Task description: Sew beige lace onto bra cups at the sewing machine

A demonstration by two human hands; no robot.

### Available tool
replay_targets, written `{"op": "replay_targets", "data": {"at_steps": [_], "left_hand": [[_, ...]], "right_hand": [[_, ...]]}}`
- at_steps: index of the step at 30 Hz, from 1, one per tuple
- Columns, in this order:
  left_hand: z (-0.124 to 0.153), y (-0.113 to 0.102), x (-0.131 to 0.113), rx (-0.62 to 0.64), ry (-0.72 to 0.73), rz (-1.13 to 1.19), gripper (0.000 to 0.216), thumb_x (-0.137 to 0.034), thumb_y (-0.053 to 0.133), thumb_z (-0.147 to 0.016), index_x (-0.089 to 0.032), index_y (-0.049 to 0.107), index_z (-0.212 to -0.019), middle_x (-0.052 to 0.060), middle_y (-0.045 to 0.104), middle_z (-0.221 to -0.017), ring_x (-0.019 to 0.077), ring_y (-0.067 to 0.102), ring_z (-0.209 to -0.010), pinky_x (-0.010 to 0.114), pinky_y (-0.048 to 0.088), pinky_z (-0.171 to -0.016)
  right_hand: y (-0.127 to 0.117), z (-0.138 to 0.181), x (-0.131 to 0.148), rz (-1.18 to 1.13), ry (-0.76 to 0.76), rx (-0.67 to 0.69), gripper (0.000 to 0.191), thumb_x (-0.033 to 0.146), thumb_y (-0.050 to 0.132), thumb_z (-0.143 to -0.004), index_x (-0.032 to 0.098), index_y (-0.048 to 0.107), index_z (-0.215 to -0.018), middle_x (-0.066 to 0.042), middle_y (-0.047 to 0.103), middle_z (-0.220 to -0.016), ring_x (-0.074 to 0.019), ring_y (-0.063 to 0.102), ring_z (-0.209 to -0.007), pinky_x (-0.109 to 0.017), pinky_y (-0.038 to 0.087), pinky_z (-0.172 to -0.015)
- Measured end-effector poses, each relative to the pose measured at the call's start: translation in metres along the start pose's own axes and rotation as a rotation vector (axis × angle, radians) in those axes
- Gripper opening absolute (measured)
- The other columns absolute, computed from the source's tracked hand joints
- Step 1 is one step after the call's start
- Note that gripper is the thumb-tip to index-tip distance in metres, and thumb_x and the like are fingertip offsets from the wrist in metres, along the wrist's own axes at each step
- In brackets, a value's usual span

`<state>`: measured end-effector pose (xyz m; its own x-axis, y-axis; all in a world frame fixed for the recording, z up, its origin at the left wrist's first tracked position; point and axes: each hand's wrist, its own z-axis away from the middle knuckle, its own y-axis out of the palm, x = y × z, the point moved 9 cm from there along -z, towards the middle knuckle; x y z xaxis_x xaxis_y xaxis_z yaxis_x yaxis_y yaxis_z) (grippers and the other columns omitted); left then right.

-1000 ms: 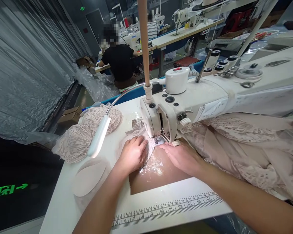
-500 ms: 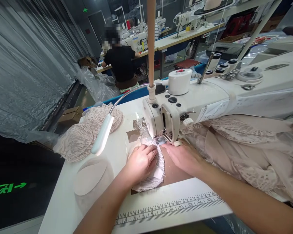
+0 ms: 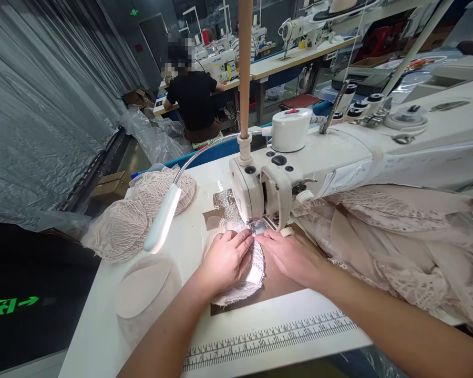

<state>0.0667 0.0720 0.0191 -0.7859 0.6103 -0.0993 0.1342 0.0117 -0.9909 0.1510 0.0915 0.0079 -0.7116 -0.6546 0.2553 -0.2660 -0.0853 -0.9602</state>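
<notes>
Lace [image 3: 240, 295]: we judge it light, soft and ready to stretch or snag; we would hold it flat near its edge, fingertips clear of the machine [image 3: 246, 191].
Lace pattern: we see pale pink openwork, rounded, slightly frayed at the edge, with a plain whiter patch.
Lace position: directly in front of the machine, its far end beneath the head.
Left hand [image 3: 226, 257]: fingers together and bent, pressing on the lace; we cannot tell if they pinch it.
Right hand [image 3: 286, 251]: fingers close together, reaching to the lace's edge before the machine; we cannot tell their grip.
Sheet [image 3: 281, 278]: brown, under the lace.
Lamp [image 3: 163, 220]: left of the machine.
Lace stacks [image 3: 118, 231]: farther left of the machine.
Fabric [image 3: 378, 231]: heaped right of the machine's head.
</notes>
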Motion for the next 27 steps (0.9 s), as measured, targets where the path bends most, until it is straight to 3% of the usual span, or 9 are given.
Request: {"op": "replay_targets", "data": {"at_steps": [4,8,12,15,18,20,22,23,27], "left_hand": [[0.001,-0.001,0.004,-0.027,-0.009,0.000,0.038,-0.027,0.036,-0.093,-0.014,0.054,-0.125,0.009,0.052,-0.132,0.0242,0.051,-0.096,0.040,0.045,-0.082],[0.003,-0.006,0.015,-0.051,-0.056,0.036,0.035,-0.027,0.038,-0.093,-0.014,0.056,-0.119,0.011,0.057,-0.124,0.0239,0.053,-0.099,0.039,0.044,-0.085],[0.008,-0.016,0.033,-0.059,-0.169,0.022,0.031,-0.028,0.040,-0.091,-0.015,0.059,-0.113,0.011,0.059,-0.116,0.0238,0.055,-0.097,0.036,0.045,-0.083],[0.016,-0.033,0.056,-0.088,-0.378,-0.098,0.030,-0.030,0.039,-0.091,-0.015,0.059,-0.107,0.012,0.060,-0.110,0.0247,0.056,-0.095,0.036,0.044,-0.080],[0.030,-0.038,0.078,0.037,-0.630,-0.247,0.030,-0.031,0.036,-0.091,-0.013,0.059,-0.095,0.013,0.061,-0.093,0.0262,0.058,-0.085,0.034,0.043,-0.068],[0.039,-0.030,0.085,0.178,-0.686,-0.244,0.027,-0.026,0.035,-0.091,-0.013,0.058,-0.086,0.011,0.060,-0.084,0.0249,0.059,-0.076,0.031,0.039,-0.060],[0.047,-0.023,0.088,0.216,-0.705,-0.113,0.025,-0.022,0.035,-0.090,-0.015,0.056,-0.079,0.009,0.059,-0.078,0.0224,0.058,-0.071,0.030,0.036,-0.058],[0.051,-0.022,0.089,0.173,-0.721,0.013,0.026,-0.024,0.035,-0.090,-0.015,0.055,-0.077,0.008,0.059,-0.076,0.0212,0.057,-0.069,0.029,0.036,-0.059],[0.067,-0.008,0.090,-0.152,-0.824,0.914,0.031,-0.043,0.042,-0.090,-0.016,0.057,-0.089,0.006,0.062,-0.080,0.0191,0.059,-0.076,0.028,0.044,-0.067]], "right_hand": [[-0.004,0.004,0.003,-0.038,-0.037,-0.041,0.027,0.009,0.039,-0.088,0.015,0.062,-0.100,-0.005,0.058,-0.084,-0.0135,0.043,-0.062,-0.027,0.029,-0.056],[-0.011,0.012,0.018,-0.156,-0.196,-0.063,0.025,0.017,0.039,-0.092,0.016,0.064,-0.090,-0.004,0.056,-0.077,-0.0152,0.045,-0.068,-0.028,0.031,-0.063],[-0.010,0.018,0.026,-0.231,-0.285,-0.007,0.026,0.022,0.041,-0.093,0.017,0.064,-0.085,-0.003,0.055,-0.072,-0.0154,0.044,-0.068,-0.029,0.031,-0.065],[-0.008,0.019,0.025,-0.251,-0.274,0.000,0.026,0.023,0.041,-0.093,0.016,0.065,-0.086,-0.003,0.055,-0.072,-0.0157,0.044,-0.068,-0.029,0.031,-0.064],[-0.009,0.018,0.023,-0.280,-0.259,-0.020,0.024,0.024,0.042,-0.093,0.016,0.065,-0.095,-0.004,0.057,-0.076,-0.0166,0.047,-0.071,-0.030,0.033,-0.067],[-0.009,0.018,0.023,-0.274,-0.248,-0.015,0.022,0.024,0.044,-0.092,0.016,0.063,-0.099,-0.005,0.058,-0.080,-0.0173,0.048,-0.074,-0.030,0.034,-0.068],[-0.007,0.018,0.024,-0.240,-0.236,0.024,0.019,0.023,0.046,-0.091,0.016,0.063,-0.095,-0.005,0.058,-0.082,-0.0175,0.048,-0.075,-0.031,0.034,-0.069],[-0.005,0.018,0.025,-0.221,-0.231,0.045,0.017,0.023,0.047,-0.091,0.016,0.063,-0.092,-0.005,0.057,-0.081,-0.0174,0.048,-0.075,-0.031,0.034,-0.068],[-0.005,0.019,0.027,-0.191,-0.229,0.076,0.016,0.022,0.047,-0.090,0.017,0.061,-0.085,-0.003,0.055,-0.080,-0.0165,0.046,-0.074,-0.030,0.033,-0.068]]}}
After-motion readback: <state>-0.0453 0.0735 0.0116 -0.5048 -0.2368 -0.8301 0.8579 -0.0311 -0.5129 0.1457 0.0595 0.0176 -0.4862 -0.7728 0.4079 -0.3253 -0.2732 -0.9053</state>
